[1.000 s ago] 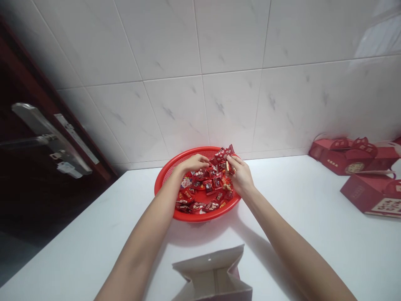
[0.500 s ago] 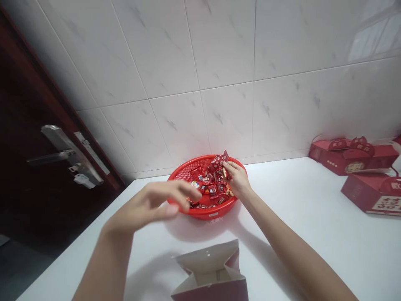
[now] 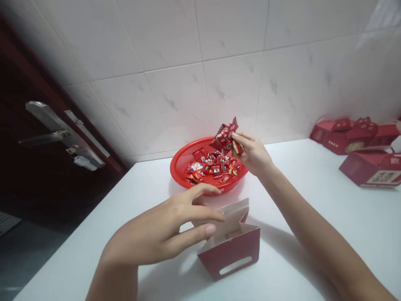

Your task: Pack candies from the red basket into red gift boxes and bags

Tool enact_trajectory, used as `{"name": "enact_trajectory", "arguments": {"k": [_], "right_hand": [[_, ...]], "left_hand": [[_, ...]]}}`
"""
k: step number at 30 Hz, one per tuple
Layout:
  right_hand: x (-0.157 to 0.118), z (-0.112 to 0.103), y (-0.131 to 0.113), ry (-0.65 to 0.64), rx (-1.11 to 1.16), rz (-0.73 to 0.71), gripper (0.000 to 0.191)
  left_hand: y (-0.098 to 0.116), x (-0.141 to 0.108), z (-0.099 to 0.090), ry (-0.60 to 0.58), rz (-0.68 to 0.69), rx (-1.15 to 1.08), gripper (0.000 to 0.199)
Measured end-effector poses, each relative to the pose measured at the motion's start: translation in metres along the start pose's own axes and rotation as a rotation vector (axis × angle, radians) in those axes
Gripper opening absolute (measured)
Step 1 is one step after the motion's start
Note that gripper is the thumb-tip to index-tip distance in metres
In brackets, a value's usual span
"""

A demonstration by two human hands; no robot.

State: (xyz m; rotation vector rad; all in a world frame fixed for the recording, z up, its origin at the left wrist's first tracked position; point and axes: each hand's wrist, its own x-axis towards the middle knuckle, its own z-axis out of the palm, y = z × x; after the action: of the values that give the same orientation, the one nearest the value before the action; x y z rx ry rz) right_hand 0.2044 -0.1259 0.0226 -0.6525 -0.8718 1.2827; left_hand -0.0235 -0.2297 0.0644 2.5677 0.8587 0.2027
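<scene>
My right hand (image 3: 252,152) is closed on several red candy packets (image 3: 226,136), raised above the right side of a red plastic basket (image 3: 177,161). Small wrapped candies (image 3: 216,170) lie in the basket, many in red wrappers. My left hand (image 3: 175,223) holds nothing; its fingers are apart and reach over the left side of an open dark-red paper box (image 3: 234,251). The box stands upright in front of the basket, its pale inside showing and an oval slot in its near face. My left fingers hide part of its rim, and I cannot tell whether they touch it.
Folded red gift boxes (image 3: 341,136) stand at the right by the wall, with another red box (image 3: 372,167) in front of them. A tiled wall (image 3: 175,96) rises behind the white table (image 3: 297,184). At the left is a dark door with a metal handle (image 3: 59,133).
My right hand has lifted the red packets up out of the basket. My left hand has moved from near the basket's left rim to the paper box. The view has tilted down.
</scene>
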Motion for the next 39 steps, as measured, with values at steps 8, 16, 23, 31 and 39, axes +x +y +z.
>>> {"name": "enact_trajectory", "arguments": {"k": [8,16,23,31,39], "right_hand": [[-0.031,0.015,-0.027,-0.270,-0.146,-0.071,0.029],[-0.049,0.014,-0.043,-0.511,-0.333,-0.079,0.029],[-0.054,0.015,-0.047,-0.657,-0.529,-0.098,0.026],[-0.057,0.013,-0.048,-0.781,-0.802,-0.125,0.014],[-0.065,0.021,-0.043,-0.777,-0.955,-0.185,0.009]], "left_hand": [[-0.013,-0.001,0.008,0.012,-0.068,0.029,0.035],[-0.029,0.010,0.005,0.168,-0.070,0.049,0.032],[-0.030,0.021,0.005,0.194,-0.075,-0.098,0.016],[-0.032,0.027,0.006,0.075,-0.184,-0.311,0.021],[-0.026,0.028,0.006,0.047,-0.165,-0.340,0.029]]}}
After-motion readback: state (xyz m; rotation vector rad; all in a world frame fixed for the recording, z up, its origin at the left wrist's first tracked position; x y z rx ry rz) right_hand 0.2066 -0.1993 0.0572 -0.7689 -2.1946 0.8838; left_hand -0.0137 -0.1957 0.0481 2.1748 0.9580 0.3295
